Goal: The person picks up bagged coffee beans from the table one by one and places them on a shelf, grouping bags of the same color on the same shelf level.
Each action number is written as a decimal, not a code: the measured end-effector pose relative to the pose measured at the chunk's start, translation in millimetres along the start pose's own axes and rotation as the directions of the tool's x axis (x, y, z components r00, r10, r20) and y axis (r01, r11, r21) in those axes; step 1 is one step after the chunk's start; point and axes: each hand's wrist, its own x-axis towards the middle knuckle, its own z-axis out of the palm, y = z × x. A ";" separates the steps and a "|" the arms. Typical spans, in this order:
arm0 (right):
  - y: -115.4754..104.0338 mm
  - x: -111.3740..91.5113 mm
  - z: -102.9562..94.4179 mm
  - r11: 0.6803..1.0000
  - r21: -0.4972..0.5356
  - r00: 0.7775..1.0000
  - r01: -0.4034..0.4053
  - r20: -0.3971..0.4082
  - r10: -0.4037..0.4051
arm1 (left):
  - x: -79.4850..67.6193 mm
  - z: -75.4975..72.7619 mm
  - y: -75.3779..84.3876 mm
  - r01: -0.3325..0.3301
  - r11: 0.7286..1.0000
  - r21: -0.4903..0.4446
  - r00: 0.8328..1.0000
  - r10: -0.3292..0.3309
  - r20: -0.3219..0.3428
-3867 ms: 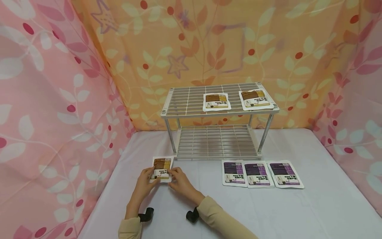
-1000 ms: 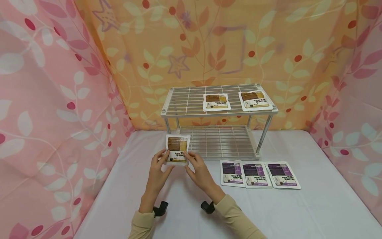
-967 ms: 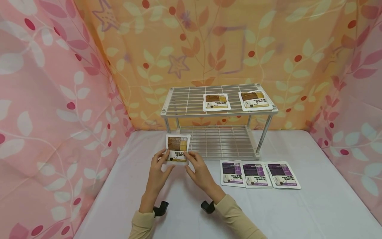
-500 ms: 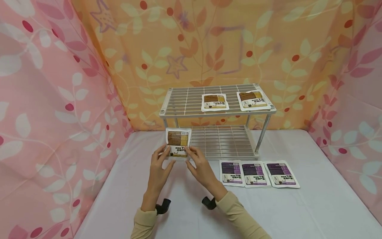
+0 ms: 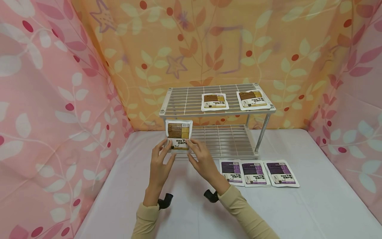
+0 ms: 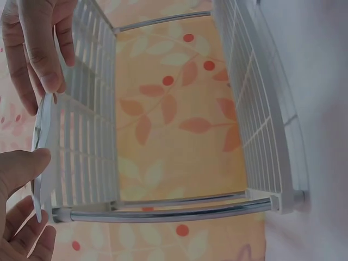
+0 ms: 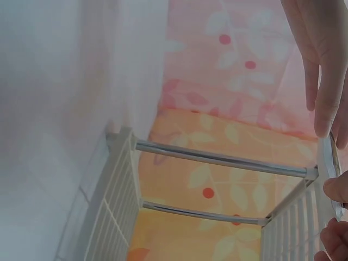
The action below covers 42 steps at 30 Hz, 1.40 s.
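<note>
A flat white-edged packet with a brown and yellow printed front hangs in the air before the rack's front left corner. My left hand pinches its lower left edge, and my right hand pinches its lower right edge. The left wrist view shows this packet edge-on between fingers of both hands. Two similar brown packets lie on the upper shelf, one near the middle and one at the right end. The packet's back is hidden in the head view.
A two-tier white wire rack with metal posts stands at the back of the white-covered table. In front of its right side, three purple packets lie in a row. Patterned cloth walls enclose the back and sides.
Both hands have lifted the brown packet from the table left of the rack, then moved it right and upward to near the upper shelf's height. The other packets stay put.
</note>
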 end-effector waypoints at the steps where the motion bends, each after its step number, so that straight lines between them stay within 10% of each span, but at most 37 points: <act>1: 0.2 1.5 -1.0 1.000 -0.004 1.000 0.005 -0.005 -0.005 | 1.4 -0.1 1.2 -0.007 1.000 0.001 1.000 0.007 -0.006; 42: 14.2 53.2 -29.4 0.972 -0.218 0.995 0.092 -0.022 -0.099 | 57.4 2.3 16.0 -0.080 0.997 -0.002 0.993 0.079 -0.089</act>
